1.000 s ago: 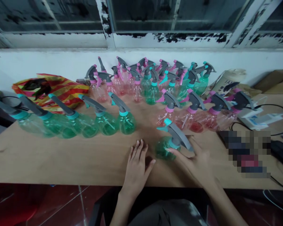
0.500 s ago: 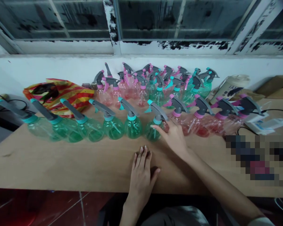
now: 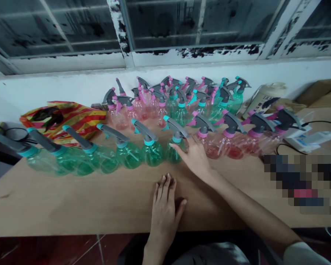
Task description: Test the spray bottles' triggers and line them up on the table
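My right hand (image 3: 194, 156) is stretched forward with its fingers round the side of a green spray bottle (image 3: 174, 147) that stands at the right end of a row of green spray bottles (image 3: 99, 154). My left hand (image 3: 164, 206) lies flat and open on the wooden table (image 3: 71, 202), near its front edge. To the right of the held bottle stands a row of pink spray bottles (image 3: 237, 141), all with grey triggers.
A mixed cluster of pink and green spray bottles (image 3: 179, 99) stands at the back against the white wall. A red and yellow striped bag (image 3: 68, 116) lies at the back left. Cables and white boxes (image 3: 309, 138) sit at the right, by a blurred patch.
My right hand carried the green bottle from the table's front up to the right end of the green row. My left hand stayed flat on the table.
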A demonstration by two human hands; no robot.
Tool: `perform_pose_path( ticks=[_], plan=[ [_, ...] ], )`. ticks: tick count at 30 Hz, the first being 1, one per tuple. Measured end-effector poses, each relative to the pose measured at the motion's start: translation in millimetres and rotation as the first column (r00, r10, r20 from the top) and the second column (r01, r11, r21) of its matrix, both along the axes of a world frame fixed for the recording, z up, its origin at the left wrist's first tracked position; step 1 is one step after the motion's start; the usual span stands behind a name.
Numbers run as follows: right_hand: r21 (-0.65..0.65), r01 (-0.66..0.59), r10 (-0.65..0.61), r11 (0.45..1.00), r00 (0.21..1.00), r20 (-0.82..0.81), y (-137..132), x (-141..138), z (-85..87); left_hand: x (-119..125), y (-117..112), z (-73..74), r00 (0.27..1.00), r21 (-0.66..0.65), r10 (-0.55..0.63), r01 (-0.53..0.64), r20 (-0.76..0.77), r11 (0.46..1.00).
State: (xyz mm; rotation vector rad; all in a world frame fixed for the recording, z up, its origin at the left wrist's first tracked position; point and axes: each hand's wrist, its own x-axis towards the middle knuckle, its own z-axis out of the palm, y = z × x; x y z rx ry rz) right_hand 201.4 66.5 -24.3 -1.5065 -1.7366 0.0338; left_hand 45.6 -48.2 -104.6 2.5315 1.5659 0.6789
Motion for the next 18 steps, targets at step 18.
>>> perform_pose_path(
  ticks=[18],
  plan=[
    [-0.255,0.269,-0.269,0.929,0.962,0.036,-20.9,69.8,16.9,2.8,2.1,11.5,0.999,-0.02,0.027,-0.026,0.026,0.999]
  ],
)
